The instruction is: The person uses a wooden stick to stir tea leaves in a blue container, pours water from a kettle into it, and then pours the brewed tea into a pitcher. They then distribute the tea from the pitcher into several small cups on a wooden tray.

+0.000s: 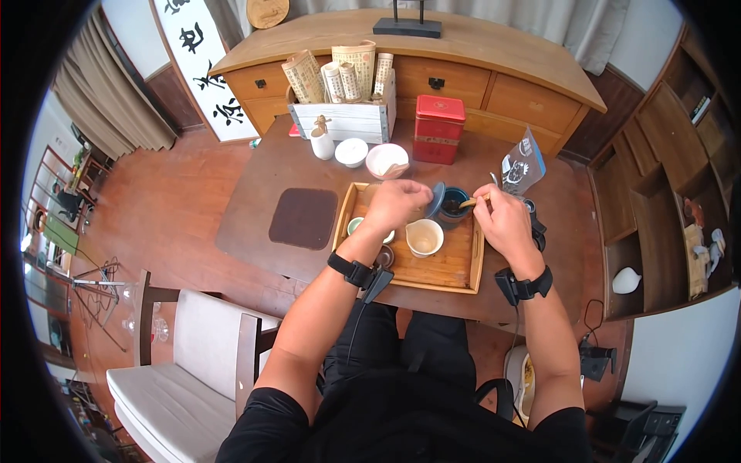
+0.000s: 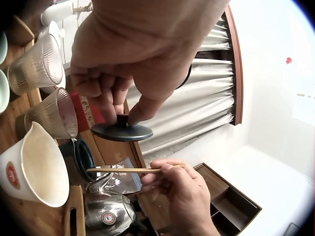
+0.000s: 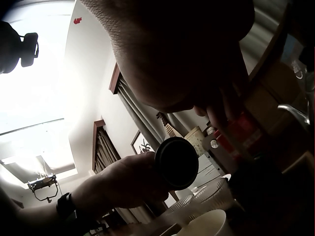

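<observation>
A dark blue lid [image 2: 123,132] hangs from my left hand [image 1: 397,202], whose thumb and fingers pinch its knob. The lid is tilted beside the mouth of a dark blue pot [image 1: 453,205]. My right hand [image 1: 505,220] pinches a thin wooden stick [image 2: 128,170]; its tip reaches over the pot's opening, where dark matter shows inside. Just in front of the pot, a white spouted pitcher [image 1: 424,238] stands on the wooden tray [image 1: 455,276]. In the right wrist view the lid's underside [image 3: 176,163] faces the camera, and the right hand [image 3: 197,64] is in deep shadow.
Two ribbed glasses [image 2: 54,115] and small green cups [image 1: 355,225] stand left of the pitcher. A steel kettle [image 2: 106,214] is at the right, near a clear pouch [image 1: 522,163]. Behind are white bowls [image 1: 352,152], a red tin [image 1: 438,131] and a box of scrolls [image 1: 351,119].
</observation>
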